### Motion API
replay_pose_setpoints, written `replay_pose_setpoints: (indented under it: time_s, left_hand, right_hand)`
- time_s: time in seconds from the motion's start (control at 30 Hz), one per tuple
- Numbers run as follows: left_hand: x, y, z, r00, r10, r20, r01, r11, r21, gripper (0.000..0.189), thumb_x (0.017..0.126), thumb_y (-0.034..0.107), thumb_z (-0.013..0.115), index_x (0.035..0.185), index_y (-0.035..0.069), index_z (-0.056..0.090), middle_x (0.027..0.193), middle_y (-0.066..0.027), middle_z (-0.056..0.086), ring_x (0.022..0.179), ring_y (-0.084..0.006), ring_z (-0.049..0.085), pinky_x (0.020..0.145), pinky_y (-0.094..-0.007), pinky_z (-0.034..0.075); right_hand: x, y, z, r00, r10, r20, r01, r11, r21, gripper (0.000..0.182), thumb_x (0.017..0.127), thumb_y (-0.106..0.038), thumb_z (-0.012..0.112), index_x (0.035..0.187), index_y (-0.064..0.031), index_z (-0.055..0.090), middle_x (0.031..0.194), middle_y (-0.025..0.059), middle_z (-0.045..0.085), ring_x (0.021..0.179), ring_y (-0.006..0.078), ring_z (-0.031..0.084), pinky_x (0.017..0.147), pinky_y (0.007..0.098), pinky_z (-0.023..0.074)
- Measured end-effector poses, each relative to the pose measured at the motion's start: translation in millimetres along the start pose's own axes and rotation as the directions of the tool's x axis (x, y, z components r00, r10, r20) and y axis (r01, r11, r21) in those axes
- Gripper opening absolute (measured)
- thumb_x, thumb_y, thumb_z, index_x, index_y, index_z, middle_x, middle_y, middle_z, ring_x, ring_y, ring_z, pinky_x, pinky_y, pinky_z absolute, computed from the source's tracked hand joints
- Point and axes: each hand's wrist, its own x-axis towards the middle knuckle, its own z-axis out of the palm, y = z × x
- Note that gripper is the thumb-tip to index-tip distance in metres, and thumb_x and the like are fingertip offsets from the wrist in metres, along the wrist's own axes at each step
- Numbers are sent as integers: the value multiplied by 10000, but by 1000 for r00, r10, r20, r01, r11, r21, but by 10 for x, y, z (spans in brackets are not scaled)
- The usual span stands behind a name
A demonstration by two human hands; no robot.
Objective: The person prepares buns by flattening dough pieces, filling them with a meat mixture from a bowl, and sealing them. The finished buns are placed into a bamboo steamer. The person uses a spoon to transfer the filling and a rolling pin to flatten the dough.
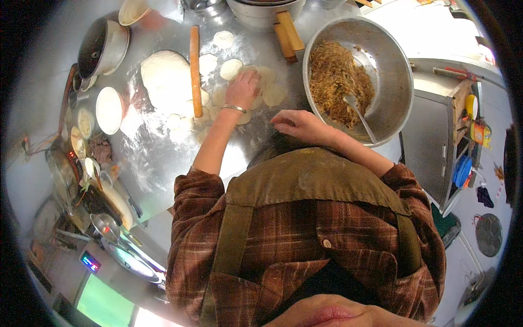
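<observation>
My left hand (pixel 244 88), with a metal bangle at its wrist, lies palm down over flat dough rounds (pixel 274 95) on the floured metal worktop (pixel 143 163). Whether its fingers grip a round cannot be told. My right hand (pixel 300 123) is loosely bent above the worktop near my apron, beside the large metal bowl (pixel 404 110), and nothing shows in it. That bowl holds a brown chopped filling (pixel 339 81) and a metal spoon (pixel 361 118). A wooden rolling pin (pixel 195 71) lies against a big lump of dough (pixel 163 77), left of my left hand.
Beyond the rounds stands a metal pot (pixel 265 14) with wooden pieces (pixel 288 34) beside it. At the left are a deep metal pan (pixel 114 47), a bowl of white contents (pixel 109 110) and several smaller bowls. A metal cabinet (pixel 427 143) stands at the right.
</observation>
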Motion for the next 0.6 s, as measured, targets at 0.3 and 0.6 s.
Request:
replay_pose_setpoints:
  time_s: [0.3, 0.6]
  left_hand:
    - [-188, 170, -160, 892, -433, 129, 430, 727, -536, 204, 774, 55, 567, 972, 45, 520, 932, -73, 569, 831, -174, 563, 728, -295, 474]
    - [-343, 726, -793, 883, -345, 317, 236, -257, -937, 292, 825, 7, 483, 1116, 26, 477, 1024, -59, 566, 920, -139, 547, 780, -260, 461]
  right_hand:
    - [-68, 74, -38, 999, -21, -45, 25, 995, 95, 250, 854, -218, 525, 1038, -51, 548, 905, 116, 609, 837, 212, 590, 765, 323, 452]
    - [92, -68, -153, 979, 90, -182, 29, 826, 562, 402, 941, -345, 344, 1141, -28, 487, 1039, 54, 543, 982, 142, 502, 813, 289, 417]
